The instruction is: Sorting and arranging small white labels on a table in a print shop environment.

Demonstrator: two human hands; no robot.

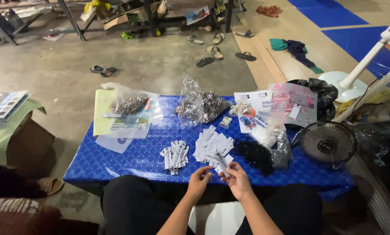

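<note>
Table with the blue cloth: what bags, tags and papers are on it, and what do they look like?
Small tag: white with black print, held between left hand and right hand.
Tag heap: white strips, table middle.
Smaller tag heap: left of it.
Clear bag: crinkled, dark small bits, back middle.
Second clear bag: back left, on a green-white sheet.
Pink-white printed sheet: back right.

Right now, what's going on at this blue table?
A seated person holds a small white paper tag with dark print between both hands, left hand and right hand, at the near edge of the low blue-covered table. Two loose piles of similar white tags lie just beyond, with clear plastic bags of small dark pieces farther back.
</note>
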